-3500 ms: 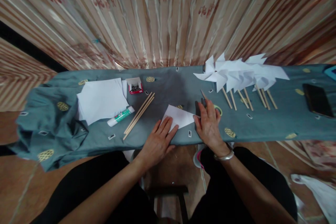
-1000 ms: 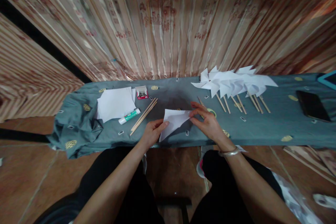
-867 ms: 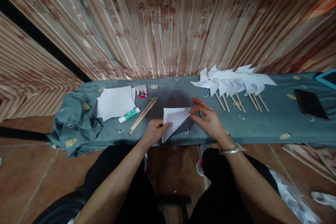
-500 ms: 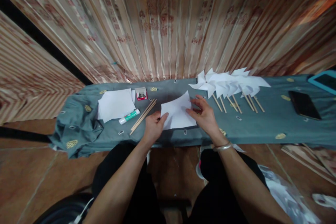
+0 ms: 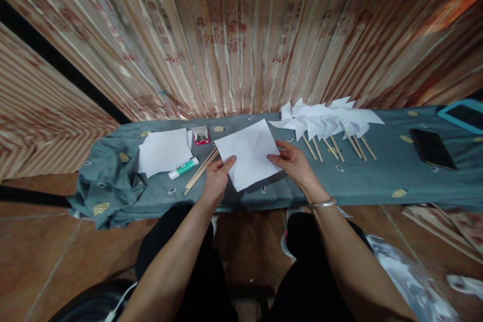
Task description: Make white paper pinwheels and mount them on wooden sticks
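A white sheet of paper point(image 5: 249, 156) is held up between my two hands, a little above the cloth. My left hand point(image 5: 218, 177) pinches its left edge, thumb on top. My right hand point(image 5: 293, 162) grips the right edge in the same way, its thumb lying on the paper. Left of my left hand lie several thin wooden sticks point(image 5: 199, 171), and beside them a green-and-white glue stick point(image 5: 183, 168). Behind these sits a small red box point(image 5: 201, 136) with its lid up and small metallic pieces inside. A stack of white paper point(image 5: 164, 151) rests farther left.
Several white paper pinwheels point(image 5: 320, 118) on sticks overlap at the back right of the cloth-covered table point(image 5: 377, 176). A black phone point(image 5: 432, 148) and a blue-framed tablet point(image 5: 464, 115) lie at the far right. A patterned curtain point(image 5: 234, 35) hangs behind.
The sheet has been turned and tilted so more of its face shows, its left corner now farther left. Both hands still hold it at the sides.
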Action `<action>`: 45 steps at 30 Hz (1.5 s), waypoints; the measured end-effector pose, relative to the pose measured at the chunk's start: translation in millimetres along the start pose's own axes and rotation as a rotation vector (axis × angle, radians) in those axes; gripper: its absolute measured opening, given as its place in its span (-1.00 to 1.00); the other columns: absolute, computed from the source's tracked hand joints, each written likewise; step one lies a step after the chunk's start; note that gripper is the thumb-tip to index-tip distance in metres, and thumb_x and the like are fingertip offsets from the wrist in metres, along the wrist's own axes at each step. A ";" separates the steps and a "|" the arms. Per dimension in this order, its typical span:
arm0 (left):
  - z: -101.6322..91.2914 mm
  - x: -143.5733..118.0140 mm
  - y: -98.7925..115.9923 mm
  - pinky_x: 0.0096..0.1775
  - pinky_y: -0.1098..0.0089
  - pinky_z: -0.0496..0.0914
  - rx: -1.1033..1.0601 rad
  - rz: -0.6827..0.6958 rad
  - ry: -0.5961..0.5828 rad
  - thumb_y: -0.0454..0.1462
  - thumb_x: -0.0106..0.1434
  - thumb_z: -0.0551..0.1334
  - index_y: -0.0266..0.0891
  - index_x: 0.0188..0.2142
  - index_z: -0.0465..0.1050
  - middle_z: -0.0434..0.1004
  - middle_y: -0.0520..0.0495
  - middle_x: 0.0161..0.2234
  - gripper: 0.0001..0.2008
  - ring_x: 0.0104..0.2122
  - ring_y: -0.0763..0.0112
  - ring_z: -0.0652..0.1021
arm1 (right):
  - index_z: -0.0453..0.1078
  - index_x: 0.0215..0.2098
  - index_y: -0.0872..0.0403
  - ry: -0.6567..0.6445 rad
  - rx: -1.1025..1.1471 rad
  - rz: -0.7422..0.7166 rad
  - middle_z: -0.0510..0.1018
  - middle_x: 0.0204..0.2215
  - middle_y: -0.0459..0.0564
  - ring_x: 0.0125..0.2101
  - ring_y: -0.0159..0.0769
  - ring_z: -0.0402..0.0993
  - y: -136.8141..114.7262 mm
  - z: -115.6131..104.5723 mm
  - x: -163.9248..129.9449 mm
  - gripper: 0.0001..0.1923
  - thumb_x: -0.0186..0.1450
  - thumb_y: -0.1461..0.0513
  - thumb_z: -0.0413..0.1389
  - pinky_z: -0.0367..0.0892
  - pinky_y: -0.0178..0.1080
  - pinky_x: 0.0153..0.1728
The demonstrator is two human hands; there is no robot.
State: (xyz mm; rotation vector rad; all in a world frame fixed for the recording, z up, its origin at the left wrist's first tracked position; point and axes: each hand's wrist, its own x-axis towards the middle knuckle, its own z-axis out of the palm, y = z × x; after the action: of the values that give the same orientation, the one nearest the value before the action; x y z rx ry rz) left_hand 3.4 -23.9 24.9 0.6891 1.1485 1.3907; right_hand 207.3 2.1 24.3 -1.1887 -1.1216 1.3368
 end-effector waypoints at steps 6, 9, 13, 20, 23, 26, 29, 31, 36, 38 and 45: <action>4.5 -0.1 10.2 -0.15 0.16 0.50 0.008 -0.026 -0.043 -0.07 -0.24 0.53 -0.33 -0.33 0.60 0.68 -0.19 -0.36 -0.50 -0.23 0.05 0.65 | 0.43 -0.07 0.02 -0.053 0.029 0.025 0.67 -0.39 -0.12 -0.45 -0.27 0.57 -9.3 -14.3 -0.9 -0.40 -0.08 0.15 0.42 0.45 -0.21 -0.38; 6.9 -0.6 11.6 -0.13 0.16 0.50 0.034 -0.041 -0.063 -0.06 -0.25 0.53 -0.31 -0.35 0.59 0.68 -0.18 -0.35 -0.51 -0.23 0.07 0.65 | 0.43 -0.05 0.03 -0.050 0.030 0.019 0.68 -0.37 -0.11 -0.43 -0.26 0.58 -11.1 -21.6 -0.9 -0.38 -0.09 0.17 0.42 0.46 -0.21 -0.34; 12.2 -2.3 7.9 -0.13 0.18 0.48 0.043 -0.028 -0.095 -0.07 -0.24 0.53 -0.30 -0.38 0.58 0.68 -0.16 -0.37 -0.54 -0.27 0.10 0.64 | 0.44 -0.05 0.03 -0.054 0.017 0.001 0.67 -0.33 -0.08 -0.39 -0.25 0.59 -9.8 -24.1 0.0 -0.39 -0.07 0.14 0.41 0.46 -0.19 -0.31; 22.5 -4.6 1.8 -0.06 0.20 0.47 -0.068 -0.097 -0.159 -0.15 -0.12 0.49 -0.28 -0.26 0.56 0.67 -0.17 -0.23 -0.58 -0.16 0.11 0.63 | 0.46 -0.07 0.04 -0.030 -0.010 -0.048 0.65 -0.19 -0.01 -0.27 -0.21 0.57 -5.1 -21.8 3.6 -0.45 -0.02 0.13 0.37 0.46 -0.13 -0.18; 26.3 -4.2 2.1 -0.10 0.24 0.50 -0.090 -0.146 -0.154 -0.20 -0.01 0.43 -0.25 -0.24 0.55 0.67 -0.15 -0.20 -0.68 -0.13 0.14 0.63 | 0.44 -0.04 0.05 0.019 -0.078 -0.077 0.62 -0.11 0.04 -0.18 -0.16 0.56 0.3 -25.9 6.6 -0.45 0.01 0.09 0.34 0.46 -0.07 -0.11; 27.4 -2.2 1.5 -0.11 0.26 0.51 -0.074 -0.171 -0.125 -0.22 0.08 0.37 -0.25 -0.20 0.53 0.67 -0.15 -0.19 -0.73 -0.12 0.17 0.63 | 0.35 0.10 0.05 0.095 -0.242 -0.149 0.60 -0.06 0.11 -0.08 -0.07 0.54 2.4 -31.2 5.8 -0.39 0.10 0.09 0.28 0.45 0.01 -0.06; 24.1 0.9 -2.0 -0.13 0.29 0.50 -0.089 -0.189 -0.099 -0.25 0.12 0.33 -0.25 -0.18 0.53 0.67 -0.14 -0.18 -0.76 -0.18 0.22 0.64 | 0.22 0.24 0.04 0.206 -0.626 -0.397 0.40 0.19 0.20 0.19 0.03 0.31 -0.5 -31.3 -2.8 -0.38 0.22 0.19 0.17 0.29 0.12 0.13; 19.8 2.9 -5.9 -0.14 0.31 0.50 -0.104 -0.192 -0.087 -0.28 0.14 0.32 -0.27 -0.18 0.54 0.67 -0.13 -0.19 -0.77 -0.23 0.25 0.64 | 0.19 0.27 0.05 0.196 -0.905 -0.565 0.18 0.33 0.21 0.34 0.03 0.05 -2.0 -26.7 -12.6 -0.42 0.28 0.29 0.07 0.11 0.16 0.25; 10.7 4.9 -14.0 -0.22 0.35 0.51 -0.105 -0.211 -0.084 -0.28 0.17 0.30 -0.34 -0.17 0.53 0.67 -0.17 -0.23 -0.77 -0.35 0.32 0.63 | 0.26 0.24 0.02 -0.042 -1.223 -0.710 0.19 0.33 0.15 0.38 -0.01 -0.06 5.5 -10.0 -37.7 -0.49 0.35 0.40 -0.09 0.04 0.17 0.28; 9.9 4.3 -14.7 -0.22 0.35 0.52 -0.105 -0.208 -0.071 -0.28 0.18 0.29 -0.35 -0.16 0.52 0.66 -0.18 -0.21 -0.76 -0.34 0.32 0.63 | 0.28 0.22 0.05 -0.065 -1.226 -0.720 0.22 0.32 0.17 0.36 -0.02 -0.02 9.9 -9.4 -41.4 -0.52 0.37 0.39 -0.10 0.06 0.16 0.27; 12.2 2.9 -9.5 -0.09 0.30 0.51 -0.104 -0.097 0.081 -0.28 0.22 0.28 -0.22 -0.19 0.50 0.66 -0.11 -0.17 -0.85 -0.10 0.24 0.62 | 0.40 0.09 0.13 0.225 -1.313 -0.459 0.53 0.02 0.25 0.03 0.01 0.47 11.8 -42.7 -23.5 -0.63 0.38 0.31 -0.08 0.35 -0.01 0.04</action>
State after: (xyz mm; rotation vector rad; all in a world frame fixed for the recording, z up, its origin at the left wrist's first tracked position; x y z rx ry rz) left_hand 17.6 -19.3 19.9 0.5012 1.1490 1.3954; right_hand 249.5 -21.2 10.6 -1.7207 -2.0143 -0.0383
